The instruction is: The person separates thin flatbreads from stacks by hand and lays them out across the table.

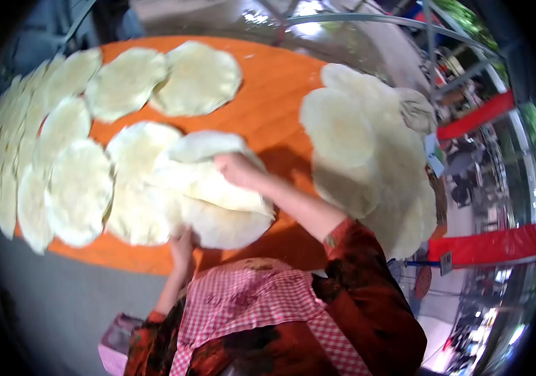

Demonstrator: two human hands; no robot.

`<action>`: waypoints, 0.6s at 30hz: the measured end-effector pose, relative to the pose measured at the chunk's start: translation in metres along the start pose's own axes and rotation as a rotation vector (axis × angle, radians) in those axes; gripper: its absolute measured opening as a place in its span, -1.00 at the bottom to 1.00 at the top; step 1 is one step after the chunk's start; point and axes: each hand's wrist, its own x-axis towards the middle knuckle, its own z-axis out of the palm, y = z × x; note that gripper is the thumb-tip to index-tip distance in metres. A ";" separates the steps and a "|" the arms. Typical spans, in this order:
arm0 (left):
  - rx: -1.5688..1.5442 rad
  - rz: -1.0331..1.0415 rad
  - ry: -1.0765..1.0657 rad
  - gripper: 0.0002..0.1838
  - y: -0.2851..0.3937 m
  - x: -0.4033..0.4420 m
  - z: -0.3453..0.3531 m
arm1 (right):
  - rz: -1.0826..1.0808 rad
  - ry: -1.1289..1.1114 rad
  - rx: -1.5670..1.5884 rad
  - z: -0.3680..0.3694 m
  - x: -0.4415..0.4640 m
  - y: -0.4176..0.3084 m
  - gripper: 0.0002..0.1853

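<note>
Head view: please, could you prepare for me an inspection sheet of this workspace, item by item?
Surface: orange table, bare between the left and right flatbreads.
Job's things: flatbreads overlap at left; a pile lies at right; a folded flatbread lies near the middle.
Clutter: pink box, below the table's near edge, at left.
Left hand: at the flatbreads' near edge; grip unclear.
Right hand: on the folded flatbread; grip unclear.
Cables: nothing seen.
Surroundings: metal frame and red banners; background blurred.
</note>
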 end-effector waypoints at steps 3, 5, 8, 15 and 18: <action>-0.076 -0.052 0.121 -0.93 0.018 -0.012 0.007 | -0.148 0.125 0.128 -0.116 0.078 0.076 -0.95; -0.110 -0.097 0.112 -0.97 0.015 -0.012 0.005 | -0.002 0.233 0.481 -0.209 0.062 0.063 -0.84; -0.084 -0.084 0.201 -0.88 -0.012 0.002 -0.009 | -0.013 0.392 0.598 -0.314 0.074 0.131 -0.78; -0.127 -0.093 0.289 -0.77 -0.012 -0.020 0.003 | 0.166 0.855 0.910 -0.335 0.126 0.456 -0.59; -0.084 -0.146 0.307 -0.76 -0.008 -0.026 0.010 | 0.493 0.906 1.011 -0.259 0.117 0.491 -0.48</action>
